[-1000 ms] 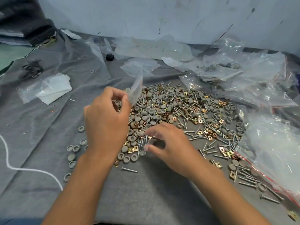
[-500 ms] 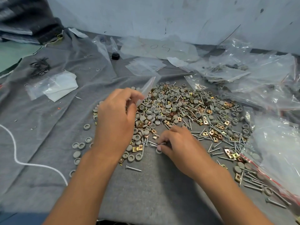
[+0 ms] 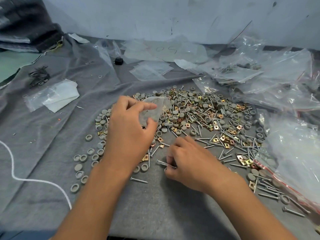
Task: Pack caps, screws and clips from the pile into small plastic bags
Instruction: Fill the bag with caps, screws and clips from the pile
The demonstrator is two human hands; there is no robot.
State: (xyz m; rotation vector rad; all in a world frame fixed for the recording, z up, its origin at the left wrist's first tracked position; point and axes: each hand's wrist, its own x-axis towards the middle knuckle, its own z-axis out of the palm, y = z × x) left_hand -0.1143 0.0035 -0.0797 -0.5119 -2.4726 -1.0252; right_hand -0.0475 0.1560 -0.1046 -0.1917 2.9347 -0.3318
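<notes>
Since a moment ago the right hand [image 3: 192, 163] has drawn back from the edge of the pile [image 3: 199, 116] toward the person, and it now pinches a couple of screws [image 3: 166, 164] between thumb and curled fingers, just off the near side of the pile. The left hand [image 3: 129, 134] has tipped the small bag [image 3: 155, 108] down from upright, so the bag now lies flatter over the near-left part of the pile, held between thumb and forefinger with the other fingers curled under.

The pile itself is a spread of grey caps, silver screws and brass-coloured clips on the grey cloth [image 3: 155, 205]. More caps [image 3: 83, 163] lie scattered loose to the left of the pile, some with the hollow side up. One lone screw [image 3: 139, 180] lies on the cloth on the near side of the pile, between the two forearms.

To the right of the pile sits a large clear bag with a red strip [image 3: 285, 163], touching the pile's edge, with screws and caps spilled along it. Beyond the pile, against the wall, lie heaps of clear plastic bags [image 3: 259, 70], and a stack of small flat ones [image 3: 150, 71]. Far left of the pile lies a white cord [image 3: 26, 179], and farther back a folded white sheet [image 3: 57, 97].
</notes>
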